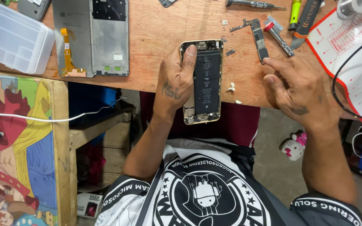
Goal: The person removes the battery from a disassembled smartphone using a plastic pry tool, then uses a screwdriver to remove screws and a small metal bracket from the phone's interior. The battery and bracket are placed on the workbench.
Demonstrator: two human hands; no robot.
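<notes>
A wooden workbench fills the upper half of the frame, its front edge running across the middle. At upper left lies a clear plastic parts box, and beside it two grey phone frames, one with an orange flex cable. At upper right sits a red-edged white mat crossed by a black cable.

At centre, the opened smartphone lies with its long axis running top to bottom of the frame, the lower end overhanging the bench edge. Its black battery shows inside the pale metal shell. The left hand is clamped on the phone's left side — thumb laid over the upper left corner, fingers hidden beneath, so how far they wrap cannot be told.

The right hand rests to the right of the phone, well apart from it, fingers loosely curled and holding nothing. Its index fingertip points up and left toward the narrow logic board, which lies just beyond it, slanting slightly from the vertical. The right hand is by far the nearer to that board — the left is occupied.

Beside the board lie a small red-capped metal tool, a screwdriver and scattered screws.
</notes>
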